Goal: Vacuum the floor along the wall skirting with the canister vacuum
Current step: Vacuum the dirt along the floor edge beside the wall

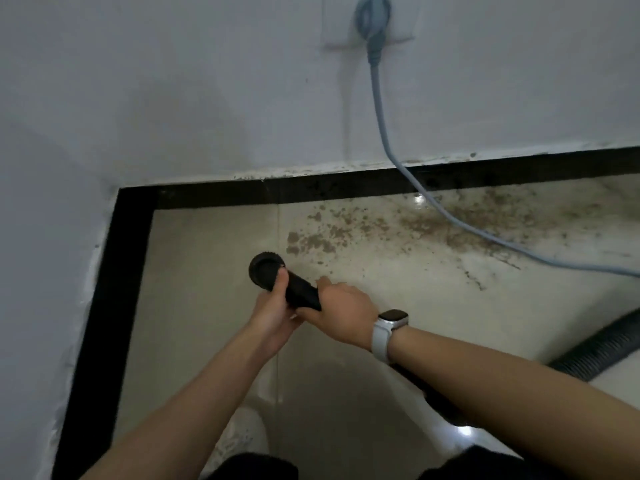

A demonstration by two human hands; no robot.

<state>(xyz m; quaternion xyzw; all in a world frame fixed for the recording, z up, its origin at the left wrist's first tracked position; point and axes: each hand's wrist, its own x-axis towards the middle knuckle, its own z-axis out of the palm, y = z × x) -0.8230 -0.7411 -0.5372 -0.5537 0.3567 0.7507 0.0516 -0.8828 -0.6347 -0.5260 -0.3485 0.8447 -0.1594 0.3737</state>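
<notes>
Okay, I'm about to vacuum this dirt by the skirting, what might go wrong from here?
The grey power cord lies across the dirt patch, so the brush nozzle may snag it or tug the plug. Both hands, left hand and right hand, grip the nozzle end, leaving the hose free to drag through the dirt.

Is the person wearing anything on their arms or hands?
Both forearms are bare, with no sleeves or gloves showing. The right hand has a smartwatch at its wrist, with a dark rectangular face and a white band. The left hand wears nothing.
</notes>
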